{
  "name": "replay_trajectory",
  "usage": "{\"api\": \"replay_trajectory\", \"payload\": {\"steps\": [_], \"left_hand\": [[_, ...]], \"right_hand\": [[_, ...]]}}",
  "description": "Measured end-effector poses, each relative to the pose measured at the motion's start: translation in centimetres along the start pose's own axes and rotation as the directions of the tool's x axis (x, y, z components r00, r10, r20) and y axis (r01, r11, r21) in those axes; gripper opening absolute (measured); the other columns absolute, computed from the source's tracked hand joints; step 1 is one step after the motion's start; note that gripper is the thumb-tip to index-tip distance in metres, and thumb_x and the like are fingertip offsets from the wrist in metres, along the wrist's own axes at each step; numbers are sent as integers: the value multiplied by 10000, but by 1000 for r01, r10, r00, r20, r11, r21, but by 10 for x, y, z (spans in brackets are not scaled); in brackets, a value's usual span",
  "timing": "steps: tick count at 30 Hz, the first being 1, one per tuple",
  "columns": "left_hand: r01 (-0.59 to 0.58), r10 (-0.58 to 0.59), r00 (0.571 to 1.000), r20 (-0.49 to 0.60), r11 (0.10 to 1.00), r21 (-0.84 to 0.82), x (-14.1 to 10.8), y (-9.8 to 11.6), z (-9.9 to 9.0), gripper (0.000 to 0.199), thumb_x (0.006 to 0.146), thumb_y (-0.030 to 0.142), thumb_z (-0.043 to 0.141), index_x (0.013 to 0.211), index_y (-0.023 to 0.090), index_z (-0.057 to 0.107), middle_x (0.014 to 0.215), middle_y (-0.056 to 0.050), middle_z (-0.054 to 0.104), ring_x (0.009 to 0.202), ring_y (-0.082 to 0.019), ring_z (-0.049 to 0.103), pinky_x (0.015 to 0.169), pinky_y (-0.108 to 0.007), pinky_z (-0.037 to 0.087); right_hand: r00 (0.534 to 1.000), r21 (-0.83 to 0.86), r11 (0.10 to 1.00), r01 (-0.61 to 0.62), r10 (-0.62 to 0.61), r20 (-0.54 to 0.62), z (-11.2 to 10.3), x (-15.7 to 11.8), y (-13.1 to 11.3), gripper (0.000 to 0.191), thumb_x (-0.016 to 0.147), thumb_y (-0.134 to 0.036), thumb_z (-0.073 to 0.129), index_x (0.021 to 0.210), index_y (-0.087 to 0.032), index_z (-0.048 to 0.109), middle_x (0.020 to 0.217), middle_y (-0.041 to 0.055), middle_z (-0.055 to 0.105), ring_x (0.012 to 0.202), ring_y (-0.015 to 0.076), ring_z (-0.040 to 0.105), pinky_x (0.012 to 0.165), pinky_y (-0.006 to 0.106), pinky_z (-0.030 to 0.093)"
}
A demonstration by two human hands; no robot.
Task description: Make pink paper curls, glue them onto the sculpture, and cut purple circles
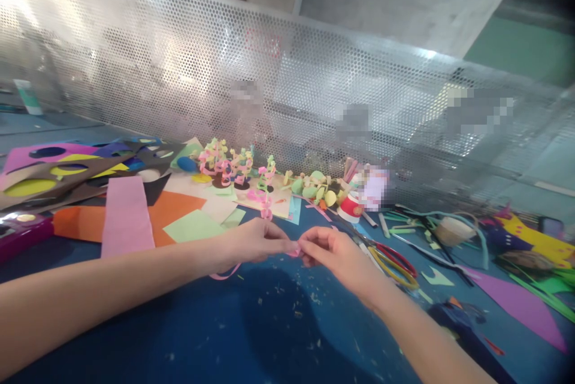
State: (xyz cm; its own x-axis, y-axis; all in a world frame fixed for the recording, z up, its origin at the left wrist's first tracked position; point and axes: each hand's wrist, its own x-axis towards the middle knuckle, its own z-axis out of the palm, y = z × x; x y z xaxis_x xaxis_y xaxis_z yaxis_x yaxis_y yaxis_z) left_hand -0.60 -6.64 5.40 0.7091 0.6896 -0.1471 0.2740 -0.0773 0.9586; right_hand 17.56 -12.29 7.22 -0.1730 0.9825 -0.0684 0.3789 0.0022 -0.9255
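Note:
A thin pink paper strip point(227, 274) curves below my left hand point(254, 241). My left fingers are pinched together on its upper part at the centre of the table. My right hand point(331, 247) meets them from the other side, thumb and forefinger pinching the same pink piece where the fingertips nearly touch. Most of what lies between the fingertips is hidden. Close to my right wrist lie scissors with red handles point(399, 257) and a yellow-handled pair point(390, 270). Beyond my hands stand small pink-and-green paper curls point(266, 177) on dark round bases.
Left are a wide pink paper piece point(126, 216), orange paper point(177, 210) and a magenta object point(27, 239). Behind stand green paper ovals point(317, 183) and a red-and-white cup point(350, 207). Purple felt-like sheet point(521, 306) and a dark blue tool point(469, 336) lie right. Scraps dot the blue table point(202, 336).

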Motion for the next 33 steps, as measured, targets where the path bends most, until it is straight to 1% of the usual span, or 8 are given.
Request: {"api": "replay_trajectory", "payload": {"steps": [7, 13, 15, 17, 20, 21, 26, 33], "left_hand": [[-4, 5, 1000, -25, 999, 49, -1, 1, 1, 381, 643, 518, 656, 784, 167, 706, 484, 63, 298, 461, -70, 213, 435, -245, 118], [-65, 67, 997, -32, 996, 60, -2, 2, 1, 338, 673, 495, 637, 747, 175, 715, 518, 50, 396, 486, -74, 247, 456, -241, 150], [-77, 80, 995, -54, 995, 66, -2, 1, 1, 307, 677, 470, 642, 747, 180, 719, 542, 43, 451, 496, -75, 276, 467, -238, 171], [-63, 67, 995, -67, 996, 60, -1, 0, 1, 308, 676, 466, 644, 758, 177, 716, 522, 47, 441, 483, -73, 270, 466, -238, 175], [-45, 44, 999, -29, 999, -21, 0, 0, -1, 326, 697, 464, 622, 791, 159, 691, 465, 71, 348, 440, -68, 241, 445, -233, 171], [-52, 51, 999, -15, 997, -51, 0, 0, -2, 312, 709, 445, 615, 799, 153, 678, 469, 71, 357, 435, -68, 266, 442, -227, 192], [-89, 91, 996, 25, 994, -66, 2, 1, -6, 225, 706, 358, 632, 769, 142, 630, 578, 19, 525, 545, -102, 474, 548, -237, 380], [-97, 100, 992, 81, 995, -35, 0, 1, -7, 236, 756, 355, 585, 857, 148, 633, 603, 21, 514, 566, -101, 461, 567, -234, 379]], "right_hand": [[1000, -51, 999, -15, 14, -19, 4, -3, -6, 159, 798, -322, 562, 769, -169, 593, 664, -9, 611, 644, 125, 567, 667, 263, 448], [999, 23, 1000, 13, -13, -33, 6, -1, 0, 158, 801, -324, 550, 748, -177, 577, 659, -18, 582, 632, 118, 542, 645, 245, 432], [1000, 17, 1000, 11, -11, -19, 6, -1, 2, 168, 800, -339, 557, 770, -176, 581, 660, -20, 582, 638, 119, 541, 649, 246, 429], [1000, -11, 1000, 9, -9, -8, 4, 0, 2, 179, 798, -349, 568, 779, -172, 584, 655, -22, 582, 638, 118, 538, 653, 246, 424], [1000, -48, 999, 14, -14, -15, 2, 0, 0, 201, 792, -372, 580, 770, -172, 589, 639, -25, 576, 637, 118, 533, 658, 248, 418], [1000, -57, 998, 16, -17, -21, 1, 0, 0, 211, 790, -383, 580, 767, -173, 589, 635, -26, 574, 635, 118, 532, 659, 250, 417], [1000, -74, 997, 13, -15, -23, -1, 1, 0, 244, 790, -419, 571, 762, -177, 587, 640, -22, 580, 633, 122, 535, 662, 255, 421], [1000, -39, 999, 9, -9, -1, -3, 1, 4, 249, 770, -412, 600, 792, -164, 596, 677, -3, 619, 661, 133, 577, 699, 274, 461]]}}
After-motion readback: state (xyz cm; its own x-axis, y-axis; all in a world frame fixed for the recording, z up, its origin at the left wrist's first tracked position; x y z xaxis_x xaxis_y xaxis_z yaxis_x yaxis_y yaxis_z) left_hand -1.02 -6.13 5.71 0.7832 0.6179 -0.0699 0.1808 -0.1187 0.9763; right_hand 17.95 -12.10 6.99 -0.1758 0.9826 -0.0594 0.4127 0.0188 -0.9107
